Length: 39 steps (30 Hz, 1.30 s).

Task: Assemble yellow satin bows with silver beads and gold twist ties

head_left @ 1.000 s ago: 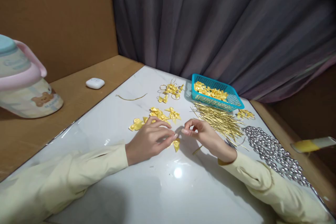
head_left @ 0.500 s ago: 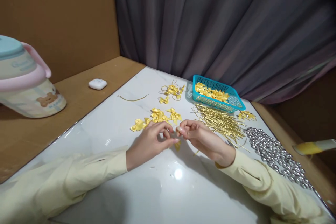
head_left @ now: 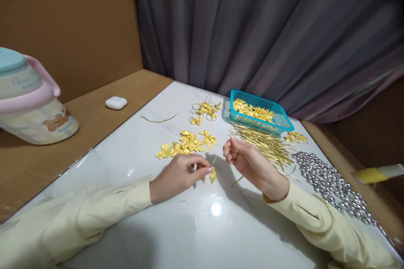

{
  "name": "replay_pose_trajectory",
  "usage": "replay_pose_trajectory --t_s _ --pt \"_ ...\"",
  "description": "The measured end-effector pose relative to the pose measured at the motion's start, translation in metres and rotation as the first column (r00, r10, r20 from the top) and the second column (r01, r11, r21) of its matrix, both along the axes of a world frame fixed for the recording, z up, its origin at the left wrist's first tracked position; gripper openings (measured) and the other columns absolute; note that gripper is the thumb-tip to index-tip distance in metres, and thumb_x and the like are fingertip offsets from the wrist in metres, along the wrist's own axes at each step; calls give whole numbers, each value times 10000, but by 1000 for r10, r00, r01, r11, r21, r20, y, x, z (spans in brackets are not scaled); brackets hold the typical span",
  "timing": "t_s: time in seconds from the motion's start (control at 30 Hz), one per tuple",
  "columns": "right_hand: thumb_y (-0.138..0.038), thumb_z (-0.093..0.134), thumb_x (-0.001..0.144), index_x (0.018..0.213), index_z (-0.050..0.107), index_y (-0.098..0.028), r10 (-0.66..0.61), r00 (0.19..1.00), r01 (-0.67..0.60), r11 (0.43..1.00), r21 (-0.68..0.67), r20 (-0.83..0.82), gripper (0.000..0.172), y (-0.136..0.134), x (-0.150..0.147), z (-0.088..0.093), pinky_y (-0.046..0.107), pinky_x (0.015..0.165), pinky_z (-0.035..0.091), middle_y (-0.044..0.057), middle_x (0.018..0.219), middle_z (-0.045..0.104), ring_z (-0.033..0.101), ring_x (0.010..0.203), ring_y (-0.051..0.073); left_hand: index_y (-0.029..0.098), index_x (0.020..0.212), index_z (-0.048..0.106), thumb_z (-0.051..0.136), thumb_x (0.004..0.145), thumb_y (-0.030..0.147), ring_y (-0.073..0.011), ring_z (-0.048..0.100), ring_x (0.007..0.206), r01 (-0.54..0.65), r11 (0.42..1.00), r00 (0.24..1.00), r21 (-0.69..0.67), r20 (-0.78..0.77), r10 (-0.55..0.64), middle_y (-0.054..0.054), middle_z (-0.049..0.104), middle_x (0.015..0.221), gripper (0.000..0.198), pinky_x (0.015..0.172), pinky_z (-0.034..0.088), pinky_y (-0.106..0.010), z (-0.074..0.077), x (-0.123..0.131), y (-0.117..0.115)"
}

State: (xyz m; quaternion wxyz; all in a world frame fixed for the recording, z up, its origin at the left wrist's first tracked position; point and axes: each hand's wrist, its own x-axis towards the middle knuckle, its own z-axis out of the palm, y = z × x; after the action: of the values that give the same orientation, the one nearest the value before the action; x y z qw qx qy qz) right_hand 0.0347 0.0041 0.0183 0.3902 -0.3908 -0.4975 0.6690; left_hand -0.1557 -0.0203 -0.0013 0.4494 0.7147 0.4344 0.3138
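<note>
My left hand [head_left: 184,176] pinches a small yellow ribbon bow [head_left: 213,176] between thumb and index finger. From the pinch, a short end of gold tie [head_left: 214,160] sticks up. To its right, my right hand [head_left: 248,162] is raised apart from the bow, its fingers curled in. Whether anything sits inside those fingers is hidden. A gold strip [head_left: 237,181] shows on the table below the right hand. Behind the left hand lies a cluster of loose yellow bows [head_left: 189,142]. The pile of gold ties [head_left: 265,143] lies just beyond the right hand.
A blue basket [head_left: 282,128] of bows stands at the back. Bows with looped ties [head_left: 206,109] lie left of it, near a single tie [head_left: 159,120]. Silver beads [head_left: 331,185] spread at right. On the left are a white case [head_left: 116,102] and a large cup [head_left: 34,113].
My right hand has drawn away from the left, up and to the right. The bow and tie end in my left hand now show more plainly. The left hand has barely moved.
</note>
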Motion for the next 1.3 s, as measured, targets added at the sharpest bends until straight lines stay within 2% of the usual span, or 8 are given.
replay_pose_trajectory --t_s 0.1,0.2,0.27,0.33,0.53,0.73,1.07,1.3 --pt "-342 384 897 924 575 -195 -108 978 47 949 312 181 243 -3 6 3 309 673 430 67 907 608 523 722 149 146 709 624 574 784 337 -101 521 508 29 984 998 -179 60 -19 12 572 556 211 501 421 -211 6 1 -1" --pt "-172 437 848 1185 503 -250 -41 863 -352 666 658 503 352 -13 10 11 426 886 388 71 1172 557 485 1054 222 137 675 628 608 752 288 -83 494 471 156 935 980 -318 168 -107 27 548 504 171 501 397 -202 8 -1 2" --pt "-72 454 792 1296 405 -238 57 719 -637 451 625 693 533 -21 10 17 447 972 336 77 1276 487 396 1188 234 132 662 636 611 741 242 -72 467 449 279 875 950 -397 247 -191 36 532 475 137 492 371 -196 9 -3 4" --pt "-33 462 767 1346 322 -194 114 635 -737 388 554 764 616 -28 10 21 399 1002 341 103 1336 411 362 1229 216 128 618 631 606 741 223 -67 444 441 366 814 922 -451 293 -252 38 514 452 158 490 347 -198 9 -4 5" --pt "-233 658 746 992 439 -187 230 755 -599 623 503 614 333 -33 7 15 295 815 477 81 1060 509 533 922 154 123 640 617 631 739 287 -50 337 389 409 714 911 -568 293 -289 64 444 411 192 438 255 -191 10 -5 7" --pt "-252 669 741 871 388 -198 438 814 -532 825 189 381 315 -28 1 4 247 629 452 -6 789 552 552 699 108 110 698 639 612 757 331 -44 301 384 476 695 880 -539 288 -379 75 397 404 230 434 231 -191 6 -6 6" --pt "-334 600 791 786 477 -181 454 852 -473 881 8 260 196 -25 6 4 231 525 435 -26 603 588 509 495 76 131 813 630 621 736 415 -49 294 356 385 788 922 -481 164 -350 82 402 392 294 397 218 -182 7 -5 2" --pt "-309 632 761 838 634 -136 66 807 -265 928 261 586 190 -21 93 85 278 651 535 63 735 697 666 682 167 135 1035 581 545 723 565 -61 153 398 276 818 961 -505 171 -219 99 246 409 532 395 141 -183 12 -15 26"
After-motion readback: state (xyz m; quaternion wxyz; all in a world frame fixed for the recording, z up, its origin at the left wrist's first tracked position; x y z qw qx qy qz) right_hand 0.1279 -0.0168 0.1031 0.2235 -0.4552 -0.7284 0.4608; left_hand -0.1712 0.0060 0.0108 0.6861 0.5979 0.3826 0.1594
